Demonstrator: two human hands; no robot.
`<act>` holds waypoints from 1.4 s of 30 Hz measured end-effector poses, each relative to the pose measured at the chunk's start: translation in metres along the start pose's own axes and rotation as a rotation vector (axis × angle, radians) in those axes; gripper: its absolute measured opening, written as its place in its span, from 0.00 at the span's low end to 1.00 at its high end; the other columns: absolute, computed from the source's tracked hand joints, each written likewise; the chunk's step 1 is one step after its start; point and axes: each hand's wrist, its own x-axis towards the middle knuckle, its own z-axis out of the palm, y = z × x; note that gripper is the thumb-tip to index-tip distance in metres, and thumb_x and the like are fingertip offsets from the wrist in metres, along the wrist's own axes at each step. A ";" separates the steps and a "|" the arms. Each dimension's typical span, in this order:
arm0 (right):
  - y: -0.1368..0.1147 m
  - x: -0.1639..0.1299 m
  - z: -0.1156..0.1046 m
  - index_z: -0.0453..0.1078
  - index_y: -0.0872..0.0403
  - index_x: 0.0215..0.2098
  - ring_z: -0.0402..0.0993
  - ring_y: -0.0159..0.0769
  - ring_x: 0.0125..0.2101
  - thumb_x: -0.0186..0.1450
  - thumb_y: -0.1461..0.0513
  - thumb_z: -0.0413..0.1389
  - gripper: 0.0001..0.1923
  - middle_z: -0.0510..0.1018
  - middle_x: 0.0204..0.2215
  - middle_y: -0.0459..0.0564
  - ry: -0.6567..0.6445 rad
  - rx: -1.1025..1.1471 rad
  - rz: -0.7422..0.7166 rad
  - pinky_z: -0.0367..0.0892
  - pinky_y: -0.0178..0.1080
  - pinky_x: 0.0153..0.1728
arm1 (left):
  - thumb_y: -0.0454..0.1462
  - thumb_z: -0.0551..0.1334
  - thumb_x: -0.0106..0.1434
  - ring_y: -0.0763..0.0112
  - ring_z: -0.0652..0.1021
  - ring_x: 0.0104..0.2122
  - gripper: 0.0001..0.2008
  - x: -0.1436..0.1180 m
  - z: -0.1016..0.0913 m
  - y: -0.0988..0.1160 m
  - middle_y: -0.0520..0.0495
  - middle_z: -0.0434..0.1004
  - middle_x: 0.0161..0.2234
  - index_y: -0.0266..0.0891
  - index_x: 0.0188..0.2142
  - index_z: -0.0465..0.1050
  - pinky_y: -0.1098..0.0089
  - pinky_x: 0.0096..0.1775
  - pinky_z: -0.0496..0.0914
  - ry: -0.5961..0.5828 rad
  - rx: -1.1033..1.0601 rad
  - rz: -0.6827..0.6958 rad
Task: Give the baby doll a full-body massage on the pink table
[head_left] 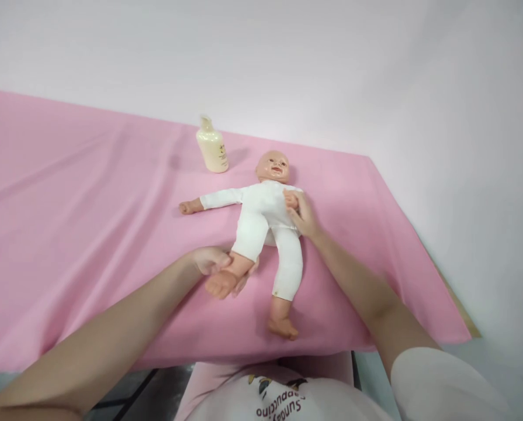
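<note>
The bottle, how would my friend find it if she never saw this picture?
Look at the big pink sheet covering the table, then at the baby doll in white clothes lying on it. Just past the doll's head, towards the wall, stands a small cream-coloured bottle with a pump top, the only upright thing there.

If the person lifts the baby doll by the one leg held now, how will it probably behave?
The baby doll would probably hang loosely: its arms and legs sprawl at different angles, suggesting loose joints. The left hand wraps one ankle and the right hand touches the doll's hand. It probably will not roll, lying flat on the pink sheet.
</note>
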 end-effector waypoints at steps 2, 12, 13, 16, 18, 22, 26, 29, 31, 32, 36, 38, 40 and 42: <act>0.010 0.000 -0.001 0.62 0.49 0.64 0.66 0.44 0.64 0.70 0.39 0.45 0.34 0.70 0.62 0.58 0.174 0.147 0.129 0.59 0.53 0.67 | 0.56 0.73 0.47 0.58 0.79 0.26 0.30 -0.002 0.005 0.004 0.42 0.79 0.25 0.37 0.39 0.74 0.64 0.28 0.72 -0.176 -0.042 -0.120; 0.067 0.014 -0.025 0.43 0.46 0.71 0.55 0.37 0.71 0.65 0.52 0.55 0.41 0.50 0.73 0.53 0.680 0.518 0.646 0.58 0.51 0.69 | 0.45 0.76 0.51 0.61 0.82 0.37 0.18 -0.003 0.016 0.006 0.48 0.85 0.36 0.38 0.38 0.82 0.68 0.42 0.76 -0.046 0.372 -0.372; 0.071 0.015 -0.026 0.43 0.47 0.71 0.57 0.37 0.70 0.64 0.53 0.55 0.42 0.52 0.72 0.55 0.659 0.545 0.678 0.60 0.51 0.68 | 0.45 0.75 0.52 0.61 0.81 0.38 0.18 -0.004 0.016 0.005 0.48 0.85 0.37 0.38 0.39 0.82 0.68 0.42 0.75 -0.031 0.406 -0.361; 0.071 0.015 -0.027 0.43 0.47 0.71 0.60 0.39 0.69 0.63 0.53 0.55 0.42 0.54 0.71 0.56 0.612 0.529 0.678 0.65 0.51 0.66 | 0.46 0.75 0.52 0.61 0.80 0.36 0.18 -0.006 0.016 0.003 0.48 0.84 0.35 0.38 0.38 0.81 0.69 0.40 0.74 -0.049 0.386 -0.331; 0.062 0.015 -0.027 0.44 0.45 0.70 0.56 0.40 0.70 0.63 0.51 0.56 0.42 0.50 0.73 0.53 0.579 0.437 0.579 0.63 0.53 0.66 | 0.47 0.76 0.50 0.62 0.80 0.34 0.19 -0.007 0.013 0.004 0.48 0.83 0.32 0.38 0.36 0.79 0.69 0.39 0.74 -0.147 0.263 -0.331; 0.038 0.013 -0.024 0.50 0.47 0.69 0.53 0.43 0.71 0.61 0.48 0.60 0.43 0.51 0.73 0.54 0.439 0.303 0.361 0.57 0.52 0.69 | 0.55 0.73 0.49 0.65 0.75 0.23 0.26 -0.009 0.003 0.003 0.45 0.78 0.26 0.38 0.37 0.73 0.69 0.25 0.69 -0.349 -0.129 -0.193; 0.025 0.008 -0.015 0.61 0.51 0.63 0.69 0.47 0.61 0.61 0.45 0.60 0.37 0.71 0.62 0.59 0.230 0.282 0.342 0.65 0.51 0.64 | 0.59 0.63 0.58 0.74 0.63 0.14 0.26 -0.007 -0.004 0.003 0.52 0.67 0.15 0.37 0.35 0.67 0.73 0.18 0.58 -0.161 -0.298 0.154; 0.021 0.006 -0.012 0.69 0.49 0.57 0.71 0.47 0.58 0.63 0.46 0.59 0.28 0.76 0.56 0.55 0.031 0.150 0.194 0.63 0.53 0.65 | 0.55 0.55 0.64 0.78 0.55 0.14 0.23 -0.004 -0.006 0.003 0.57 0.56 0.14 0.35 0.35 0.67 0.75 0.19 0.54 0.160 -0.336 0.242; 0.018 0.007 -0.012 0.73 0.47 0.53 0.71 0.47 0.58 0.65 0.47 0.57 0.23 0.78 0.55 0.53 -0.077 0.050 0.089 0.60 0.54 0.66 | 0.53 0.49 0.67 0.78 0.53 0.15 0.23 -0.003 -0.008 0.002 0.58 0.51 0.14 0.34 0.34 0.67 0.75 0.21 0.54 0.320 -0.358 0.244; 0.017 0.007 -0.012 0.74 0.47 0.53 0.71 0.47 0.58 0.66 0.47 0.56 0.21 0.79 0.54 0.52 -0.104 0.024 0.060 0.60 0.54 0.66 | 0.52 0.49 0.67 0.78 0.53 0.15 0.23 -0.002 -0.009 0.002 0.58 0.51 0.14 0.34 0.34 0.67 0.75 0.21 0.55 0.345 -0.355 0.236; 0.019 0.006 -0.012 0.70 0.46 0.56 0.70 0.46 0.60 0.65 0.48 0.58 0.24 0.77 0.57 0.52 -0.050 0.113 0.130 0.60 0.53 0.66 | 0.56 0.57 0.62 0.76 0.56 0.15 0.25 -0.001 -0.015 0.001 0.57 0.56 0.14 0.35 0.36 0.70 0.72 0.23 0.57 0.245 -0.291 0.202; 0.026 0.006 -0.011 0.66 0.47 0.59 0.70 0.45 0.60 0.63 0.47 0.60 0.29 0.75 0.59 0.53 0.056 0.212 0.255 0.62 0.52 0.65 | 0.59 0.61 0.59 0.75 0.59 0.16 0.26 -0.003 -0.014 0.002 0.54 0.60 0.14 0.36 0.35 0.70 0.71 0.23 0.58 0.103 -0.241 0.186; 0.038 0.006 -0.012 0.63 0.48 0.61 0.72 0.43 0.58 0.62 0.46 0.61 0.33 0.74 0.58 0.54 0.183 0.293 0.373 0.66 0.51 0.63 | 0.61 0.65 0.55 0.72 0.64 0.17 0.28 -0.005 -0.009 0.006 0.51 0.66 0.17 0.37 0.33 0.71 0.70 0.23 0.60 -0.052 -0.178 0.122; 0.053 0.007 -0.016 0.59 0.48 0.62 0.72 0.41 0.57 0.64 0.44 0.57 0.33 0.74 0.56 0.54 0.261 0.342 0.433 0.68 0.50 0.61 | 0.61 0.69 0.50 0.70 0.69 0.20 0.29 -0.008 -0.003 0.011 0.47 0.72 0.21 0.37 0.33 0.72 0.70 0.24 0.63 -0.158 -0.135 -0.023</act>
